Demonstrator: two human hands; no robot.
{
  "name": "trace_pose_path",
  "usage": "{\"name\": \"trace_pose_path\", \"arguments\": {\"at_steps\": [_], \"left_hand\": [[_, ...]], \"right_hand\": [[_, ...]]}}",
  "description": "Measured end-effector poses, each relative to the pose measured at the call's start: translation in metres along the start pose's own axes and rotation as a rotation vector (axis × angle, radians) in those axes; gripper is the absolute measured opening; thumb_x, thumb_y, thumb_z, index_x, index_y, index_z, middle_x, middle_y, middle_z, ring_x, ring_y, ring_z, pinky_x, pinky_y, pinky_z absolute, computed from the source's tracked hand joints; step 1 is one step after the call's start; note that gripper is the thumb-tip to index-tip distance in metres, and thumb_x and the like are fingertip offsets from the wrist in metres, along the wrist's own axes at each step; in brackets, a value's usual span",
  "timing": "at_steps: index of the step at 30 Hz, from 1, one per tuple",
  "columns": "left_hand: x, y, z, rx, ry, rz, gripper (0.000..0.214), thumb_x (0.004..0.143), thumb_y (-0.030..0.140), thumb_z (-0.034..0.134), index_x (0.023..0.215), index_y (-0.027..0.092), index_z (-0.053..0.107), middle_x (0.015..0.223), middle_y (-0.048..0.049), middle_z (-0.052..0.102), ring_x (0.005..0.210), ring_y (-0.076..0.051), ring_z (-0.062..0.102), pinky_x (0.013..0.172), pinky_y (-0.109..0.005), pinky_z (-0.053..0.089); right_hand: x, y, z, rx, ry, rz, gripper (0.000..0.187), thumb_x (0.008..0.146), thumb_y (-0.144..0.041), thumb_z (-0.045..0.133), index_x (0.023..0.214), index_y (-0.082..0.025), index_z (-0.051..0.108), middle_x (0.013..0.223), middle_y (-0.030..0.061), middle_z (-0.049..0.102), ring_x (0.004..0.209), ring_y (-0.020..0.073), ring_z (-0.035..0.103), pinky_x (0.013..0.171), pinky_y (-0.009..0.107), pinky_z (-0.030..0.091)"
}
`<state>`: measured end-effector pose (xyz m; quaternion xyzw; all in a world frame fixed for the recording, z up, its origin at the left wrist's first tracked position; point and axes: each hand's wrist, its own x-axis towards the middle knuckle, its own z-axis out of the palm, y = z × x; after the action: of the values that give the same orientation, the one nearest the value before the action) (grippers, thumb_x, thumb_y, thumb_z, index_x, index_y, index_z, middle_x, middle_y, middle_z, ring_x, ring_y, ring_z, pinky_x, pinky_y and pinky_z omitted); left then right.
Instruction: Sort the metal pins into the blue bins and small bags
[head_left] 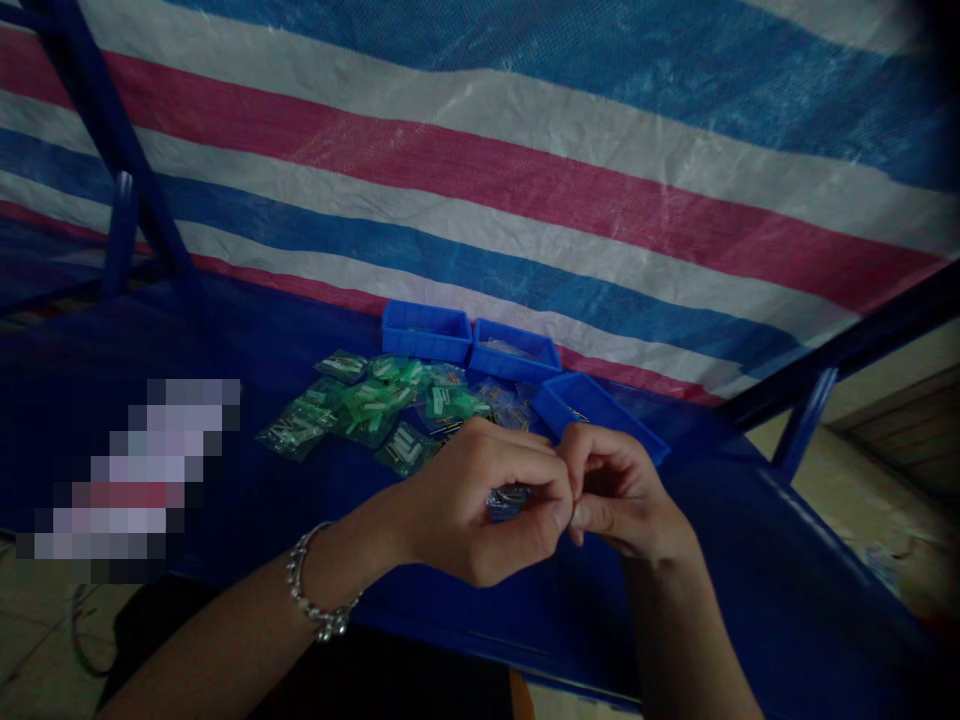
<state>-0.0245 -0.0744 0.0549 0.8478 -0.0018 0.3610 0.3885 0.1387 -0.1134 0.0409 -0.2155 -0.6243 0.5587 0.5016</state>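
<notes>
Where the hands meet: lower centre of the frame, just above the front edge of a blue surface [750, 590], both hands close together and touching at the fingertips.

Left hand [480, 500]: reaching in from the lower left, fingers curled, grasping a small clear plastic packet [508, 503] between fingers and thumb. A silver beaded bracelet [319, 592] circles the wrist.

Right hand [622, 490]: reaching in from the lower right, thumb and forefinger pinched together at the right end of the packet. Whether it grips the packet or only presses against the left hand cannot be told.

Held packet: small and partly hidden by the fingers, with a blue tint and a glint of metal inside.

Loose packets: a heap of green-tinted plastic packets [375, 405] with slim metal parts inside, lying on the surface just left of and above the hands.

Trays: three blue plastic trays in a loose row behind the heap. One is at centre [426, 332], one just beside it [515, 350], and a third [592, 415] sits tilted at an angle directly above the right hand, with something small glinting inside.

Backdrop: a red, white and blue striped tarpaulin [480, 200] fills the upper frame, behind a blue metal frame [120, 235] at upper left.

Lower left: a pixelated patch [127, 480] covers part of the surface.
</notes>
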Motion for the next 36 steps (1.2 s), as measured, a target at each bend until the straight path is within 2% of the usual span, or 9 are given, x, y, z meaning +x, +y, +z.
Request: {"name": "trace_pose_path", "arguments": {"at_steps": [20,29,36], "left_hand": [[0.0007,-0.0002,0.0000,-0.027,0.012,0.025,0.010,0.069,0.012,0.045,0.061,0.012,0.051,0.062,-0.0046,0.057,0.060,-0.011,0.052,0.060,-0.023,0.042],[0.0004,-0.0021,0.0002,-0.020,0.014,0.001,0.010,0.069,0.014,0.045,0.061,0.012,0.052,0.063,-0.0049,0.057,0.060,-0.011,0.051,0.060,-0.023,0.041],[0.0045,-0.0082,-0.0012,-0.048,0.079,-0.082,0.019,0.075,0.023,0.051,0.062,0.011,0.055,0.055,-0.0007,0.048,0.052,-0.008,0.043,0.049,-0.020,0.032]], "right_hand": [[-0.0023,0.0011,-0.0023,-0.083,0.037,0.039,0.014,0.066,-0.019,0.068,0.070,-0.015,0.055,0.058,-0.0005,0.058,0.043,0.0060,0.052,0.039,0.014,0.042],[-0.0021,0.0004,-0.0008,-0.055,0.013,0.024,0.013,0.067,-0.015,0.067,0.072,-0.016,0.055,0.059,-0.0015,0.058,0.043,0.0056,0.051,0.039,0.014,0.039],[-0.0005,0.0048,-0.0048,-0.092,0.134,0.052,0.014,0.069,-0.022,0.065,0.073,-0.017,0.052,0.059,-0.0014,0.055,0.044,0.0060,0.046,0.041,0.016,0.036]]}}
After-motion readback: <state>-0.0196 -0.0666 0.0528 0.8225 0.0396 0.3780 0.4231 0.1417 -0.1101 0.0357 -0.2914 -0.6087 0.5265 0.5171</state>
